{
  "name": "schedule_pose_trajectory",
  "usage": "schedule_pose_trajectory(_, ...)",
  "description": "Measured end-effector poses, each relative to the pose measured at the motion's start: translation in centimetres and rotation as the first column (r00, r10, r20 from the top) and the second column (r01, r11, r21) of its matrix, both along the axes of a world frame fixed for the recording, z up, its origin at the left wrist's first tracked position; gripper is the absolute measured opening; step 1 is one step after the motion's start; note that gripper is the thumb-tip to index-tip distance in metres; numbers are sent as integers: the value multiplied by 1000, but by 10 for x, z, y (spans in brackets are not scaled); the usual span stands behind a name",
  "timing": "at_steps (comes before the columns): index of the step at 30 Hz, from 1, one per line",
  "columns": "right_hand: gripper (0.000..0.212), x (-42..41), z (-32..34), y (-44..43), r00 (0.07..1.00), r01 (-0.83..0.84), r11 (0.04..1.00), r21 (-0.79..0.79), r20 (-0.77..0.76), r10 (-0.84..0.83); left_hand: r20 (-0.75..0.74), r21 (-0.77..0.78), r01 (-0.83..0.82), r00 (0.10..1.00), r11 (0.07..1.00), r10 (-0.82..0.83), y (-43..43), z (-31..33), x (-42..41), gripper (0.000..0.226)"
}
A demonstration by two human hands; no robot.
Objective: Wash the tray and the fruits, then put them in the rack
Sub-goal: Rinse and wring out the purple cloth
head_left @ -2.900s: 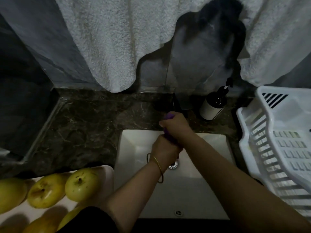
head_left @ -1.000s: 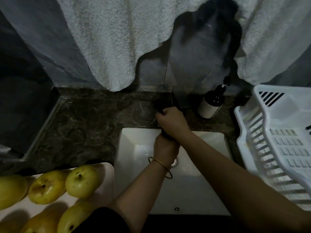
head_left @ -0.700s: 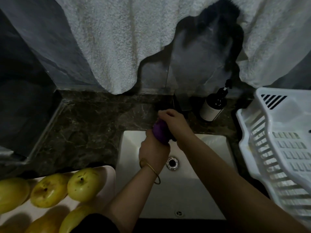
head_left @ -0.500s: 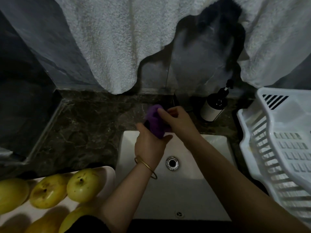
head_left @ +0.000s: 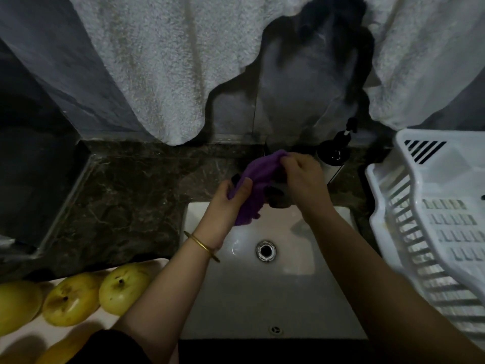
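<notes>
Both hands are up at the back of the sink (head_left: 262, 298), working a purple cloth (head_left: 258, 177) between them. The left hand (head_left: 225, 203), gold bangle (head_left: 202, 245) on the wrist, pinches the lower part with thumb and curled fingers. The right hand (head_left: 301, 177) grips the upper end, just in front of a dark pump bottle (head_left: 334, 153). Down at the near left, the tray (head_left: 31, 334) sits on the marble counter (head_left: 126, 206), yellow fruits (head_left: 123, 287) lying on it. The white rack (head_left: 433, 206) stands to the right of the sink. White towels (head_left: 157, 61) hang behind.
</notes>
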State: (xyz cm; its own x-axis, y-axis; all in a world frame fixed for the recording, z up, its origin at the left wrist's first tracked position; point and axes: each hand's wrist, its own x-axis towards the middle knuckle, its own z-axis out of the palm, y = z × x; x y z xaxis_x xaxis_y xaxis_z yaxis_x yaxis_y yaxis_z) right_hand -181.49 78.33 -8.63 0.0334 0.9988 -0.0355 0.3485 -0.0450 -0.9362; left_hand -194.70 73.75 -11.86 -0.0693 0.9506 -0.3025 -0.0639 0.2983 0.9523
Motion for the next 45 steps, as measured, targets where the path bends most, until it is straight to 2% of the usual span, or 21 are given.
schedule_pose_trajectory(2, 31, 3, 4, -1, 998, 7, 993, 114, 65, -14, 20, -34, 44, 999, 998, -43, 0, 3, 0, 57)
schedule_pose_trajectory(4, 29, 4, 13, -4, 1000, -2, 990, 143, 0, 2, -32, -47, 115, 993, 992, -117, -1, 4, -1, 78)
schedule_pose_trajectory(7, 28, 6, 30, -9, 989, -81, 984, 156, -111, 99, -86, 20, 140, 987, 990, -137, -2, 9, -2, 86)
schedule_pose_trajectory(9, 29, 7, 40, -11, 969, -138, 981, 138, -185, 163, -81, 103, 143, 987, 984, -135, 2, 12, -4, 83)
schedule_pose_trajectory(13, 27, 7, 50, -10, 931, -165, 984, 67, -318, 178, 224, 206, 157, 953, 966, -202, 5, 28, -9, 58)
schedule_pose_trajectory(16, 26, 11, 48, -8, 919, -119, 991, 53, -373, 130, 234, 207, 73, 965, 976, -122, 4, 42, -13, 42)
schedule_pose_trajectory(19, 27, 14, 40, -9, 937, -77, 995, 61, -338, 93, 277, 157, 10, 959, 987, -54, 5, 46, -20, 32)
schedule_pose_trajectory(22, 30, 12, 31, -11, 971, -4, 999, 54, -237, 17, 328, 129, 4, 944, 992, -46, 6, 48, -22, 32)
schedule_pose_trajectory(25, 36, 5, 33, -15, 948, -38, 991, -131, -318, -5, 340, 98, -24, 940, 995, -10, 5, 52, -18, 51)
schedule_pose_trajectory(27, 47, 7, 31, -16, 918, -169, 960, -222, -389, 72, 332, 85, -62, 943, 994, 31, 4, 53, -16, 40)
schedule_pose_trajectory(29, 61, 14, 27, -16, 897, -337, 917, -214, -369, 244, 303, 73, -101, 950, 992, 74, 4, 52, -15, 14)
schedule_pose_trajectory(31, 32, 20, 26, -18, 882, -437, 877, -202, -287, 374, 245, 78, -112, 965, 991, 90, 3, 50, -17, 8)
schedule_pose_trajectory(33, 3, 23, 29, -18, 905, -416, 891, -182, -177, 387, 175, 83, -61, 983, 995, 46, 2, 48, -20, 21)
schedule_pose_trajectory(35, 11, 28, 27, -14, 928, -365, 917, -161, -139, 345, 63, 70, 35, 997, 997, -39, 0, 51, -24, 21)
schedule_pose_trajectory(37, 7, 33, 28, -13, 909, -369, 912, -178, -276, 314, -13, 50, 111, 994, 993, -111, 2, 55, -25, 15)
schedule_pose_trajectory(39, 16, 37, 26, -14, 798, -410, 893, -186, -547, 253, 38, 55, 121, 992, 991, -123, 4, 60, -22, 17)
schedule_pose_trajectory(41, 36, 37, 21, -16, 617, -455, 869, -194, -773, 151, 151, 85, 104, 982, 991, -116, 7, 66, -16, 17)
schedule_pose_trajectory(42, 51, 36, 16, -16, 570, -482, 854, -195, -811, 137, 205, 93, 84, 973, 992, -102, 9, 68, -13, 17)
schedule_pose_trajectory(44, 85, 34, 6, -17, 548, -562, 804, -194, -815, 187, 298, 90, 25, 953, 996, -51, 13, 69, -9, 15)
schedule_pose_trajectory(45, 88, 33, 3, -17, 558, -598, 776, -200, -799, 224, 324, 84, -9, 946, 996, -19, 14, 68, -8, 14)
